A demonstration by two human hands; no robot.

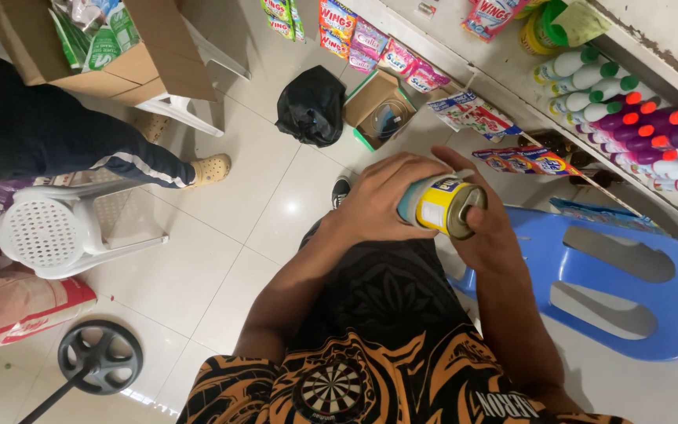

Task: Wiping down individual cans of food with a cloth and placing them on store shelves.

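Tin (pixel 442 206) held sideways at chest height over the lap, between both hands and clear of floor and furniture. Left hand (pixel 382 196) clamped over the body from above, fingers wrapped round the far side. Right hand (pixel 486 228) cupped against the near end, thumb by the rim, closed on the tin as well. Seems to be a step of inspecting or turning the tin rather than setting it anywhere. Calls next for a firm hold on smooth, round metal, likely to slip or roll if loosened.

Looks small and cylindrical: yellow and pale blue label, dull metal end facing the camera, no dent visible. Cannot tell whether sealed.

Just beyond the right arm, a blue plastic chair (pixel 668 306). Further right, shelves of bottles (pixel 629 118) with green, red and orange caps. On the left, a white plastic chair (pixel 49 232) and another person's leg (pixel 143 165), well apart from the hands.
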